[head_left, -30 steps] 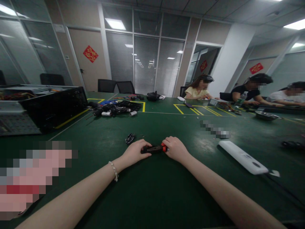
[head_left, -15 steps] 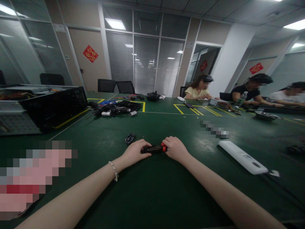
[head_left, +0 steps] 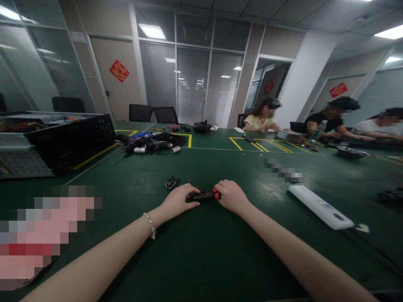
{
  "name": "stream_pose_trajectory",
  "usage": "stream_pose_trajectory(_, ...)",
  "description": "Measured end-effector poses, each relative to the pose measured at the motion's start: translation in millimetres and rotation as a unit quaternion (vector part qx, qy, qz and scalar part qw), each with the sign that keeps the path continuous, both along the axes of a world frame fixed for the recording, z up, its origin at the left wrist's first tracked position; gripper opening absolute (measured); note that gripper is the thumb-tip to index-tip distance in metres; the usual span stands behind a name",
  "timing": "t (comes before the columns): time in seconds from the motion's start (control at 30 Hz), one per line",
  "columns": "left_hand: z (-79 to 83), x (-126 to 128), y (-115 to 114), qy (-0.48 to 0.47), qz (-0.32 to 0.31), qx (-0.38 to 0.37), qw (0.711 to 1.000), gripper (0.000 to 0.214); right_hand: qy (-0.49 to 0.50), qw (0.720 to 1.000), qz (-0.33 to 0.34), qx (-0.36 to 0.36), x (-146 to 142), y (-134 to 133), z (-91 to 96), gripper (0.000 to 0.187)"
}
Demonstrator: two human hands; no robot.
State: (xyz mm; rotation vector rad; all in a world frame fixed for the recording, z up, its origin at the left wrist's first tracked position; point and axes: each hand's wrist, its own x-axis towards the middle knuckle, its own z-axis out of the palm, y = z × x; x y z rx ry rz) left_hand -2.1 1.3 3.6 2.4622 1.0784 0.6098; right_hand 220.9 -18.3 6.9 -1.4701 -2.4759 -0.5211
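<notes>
Both my hands meet at the middle of the green table, low over its surface. A dark hand tool with red parts [head_left: 205, 196] lies level between them; its exact kind is not clear. My left hand [head_left: 179, 198] is closed round the black end, thumb below and fingers above. My right hand [head_left: 231, 195] grips the red end, its fingers curled over it and hiding part of it. Just beyond my left hand is a small cluster of dark bits [head_left: 171, 182], with a few thin pieces [head_left: 188, 180] beside it.
An open computer case [head_left: 72, 144] stands at the left. Tools and cables [head_left: 151, 142] are heaped behind. A white power strip [head_left: 321, 207] with a cord lies at the right. Several people sit at the far right, near a water bottle [head_left: 318, 131]. Blurred patches cover the left foreground.
</notes>
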Motion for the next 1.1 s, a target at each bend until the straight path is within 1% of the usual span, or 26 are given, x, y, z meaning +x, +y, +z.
stream_pose_trajectory(0.17,1.5,0.7,-1.2,0.003,0.002,-0.008,1.000,0.032,0.001,1.000,0.004,-0.008,-0.2,-0.3,0.6,0.019)
stream_pose_trajectory(0.43,1.2,0.8,-0.3,0.010,0.004,-0.012,1.000,0.032,0.002,1.000,0.003,0.003,0.0,-0.7,0.1,0.018)
stream_pose_trajectory(0.6,0.6,0.6,-0.1,0.006,0.003,-0.012,1.000,0.033,0.004,1.000,0.015,0.003,0.2,-0.3,0.0,0.017)
stream_pose_trajectory(1.1,2.7,0.7,-1.5,0.013,0.008,-0.007,1.000,0.033,0.001,1.000,0.000,-0.008,-0.4,-0.8,0.7,0.019)
